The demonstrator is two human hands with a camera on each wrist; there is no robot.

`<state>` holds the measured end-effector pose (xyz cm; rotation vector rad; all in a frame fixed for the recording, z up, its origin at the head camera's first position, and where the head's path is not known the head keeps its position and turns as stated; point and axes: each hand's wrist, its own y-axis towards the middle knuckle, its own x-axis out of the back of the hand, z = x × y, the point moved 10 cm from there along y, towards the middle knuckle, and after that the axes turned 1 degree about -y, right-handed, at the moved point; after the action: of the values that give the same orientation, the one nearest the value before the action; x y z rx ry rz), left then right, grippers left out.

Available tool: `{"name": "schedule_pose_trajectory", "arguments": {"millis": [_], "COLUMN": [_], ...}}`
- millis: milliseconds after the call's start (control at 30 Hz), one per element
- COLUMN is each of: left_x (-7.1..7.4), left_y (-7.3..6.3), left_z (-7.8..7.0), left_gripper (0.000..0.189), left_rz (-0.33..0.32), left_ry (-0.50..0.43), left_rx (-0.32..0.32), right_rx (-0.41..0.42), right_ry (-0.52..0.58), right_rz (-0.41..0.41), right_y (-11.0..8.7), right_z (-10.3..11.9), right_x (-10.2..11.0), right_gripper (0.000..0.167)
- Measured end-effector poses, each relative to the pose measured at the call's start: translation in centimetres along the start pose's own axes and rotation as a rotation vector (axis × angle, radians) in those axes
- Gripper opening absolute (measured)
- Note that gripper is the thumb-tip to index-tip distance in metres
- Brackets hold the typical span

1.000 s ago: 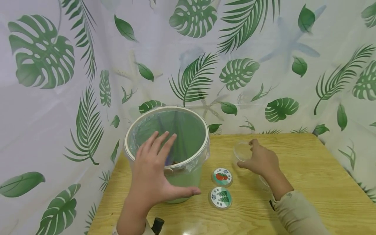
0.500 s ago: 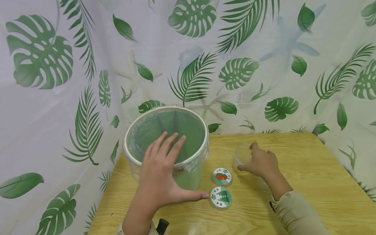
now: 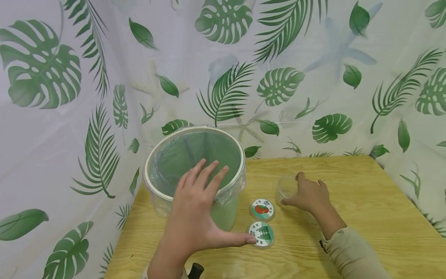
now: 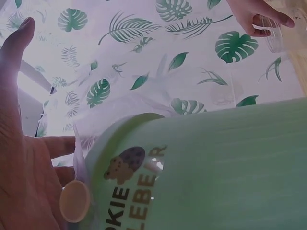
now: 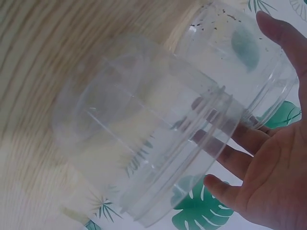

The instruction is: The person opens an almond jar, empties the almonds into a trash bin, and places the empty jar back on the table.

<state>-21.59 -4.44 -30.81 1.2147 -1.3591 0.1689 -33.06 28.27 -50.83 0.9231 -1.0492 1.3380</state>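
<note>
My left hand (image 3: 195,217) is raised before the green bucket (image 3: 226,213), its fingers spread and straight, overlapping the rim. Its thumb overlaps the edge of a round lid with a green vegetable picture (image 3: 265,232). A second lid with red tomatoes (image 3: 262,209) lies just behind that one. At the right, my right hand (image 3: 310,195) holds a clear plastic jar (image 3: 287,186) between thumb and fingers near its rim. Dark specks show inside this jar (image 5: 216,28) in the right wrist view. Another clear jar (image 5: 139,115) stands nearer, partly hidden by my right arm in the head view.
A clear plastic liner (image 3: 228,193) is folded over the bucket's rim. The wooden table (image 3: 376,217) extends to the right of my arm. Leaf-printed sheets (image 3: 226,46) hang behind and at the sides of the table.
My left hand has moved right and slightly down, from over the bucket's opening to its front right side, thumb over the lid. The held jar has come slightly lower and nearer.
</note>
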Motion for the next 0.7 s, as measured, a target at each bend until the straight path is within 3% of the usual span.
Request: {"name": "schedule_pose_trajectory", "arguments": {"millis": [700], "left_x": [-0.6], "left_y": [0.6], "left_z": [-1.8], "left_gripper": [0.124], "left_rz": [-0.006], "left_ry": [0.049], "left_rx": [-0.049], "right_rx": [-0.007], "right_ry": [-0.031], "right_rz": [0.001], "right_y": [-0.1], "right_z": [-0.4], "right_x": [-0.6], "right_gripper": [0.112]}}
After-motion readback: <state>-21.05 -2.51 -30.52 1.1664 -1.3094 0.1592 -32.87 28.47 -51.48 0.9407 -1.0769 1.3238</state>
